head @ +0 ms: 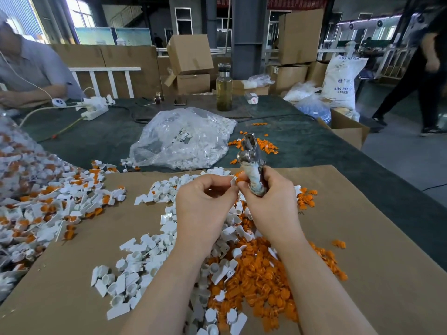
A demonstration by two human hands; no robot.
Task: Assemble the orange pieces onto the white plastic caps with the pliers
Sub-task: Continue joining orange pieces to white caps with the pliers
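My left hand (205, 201) pinches a white plastic cap (232, 182) at chest height over the cardboard. My right hand (268, 197) grips the pliers (252, 160) by their wrapped handles, jaws pointing up and away, and its fingertips also pinch an orange piece (239, 180) right against the cap. A heap of loose orange pieces (263, 281) lies under my forearms. Loose white caps (130, 281) are spread to the left and centre. Part of the cap is hidden by my fingers.
A pile of caps with orange pieces in them (48, 206) lies at the left. A clear bag of white caps (183, 139) sits beyond the cardboard sheet (362, 238). A bottle (224, 88), a power strip (94, 110) and cartons stand farther back. Another person sits at the far left.
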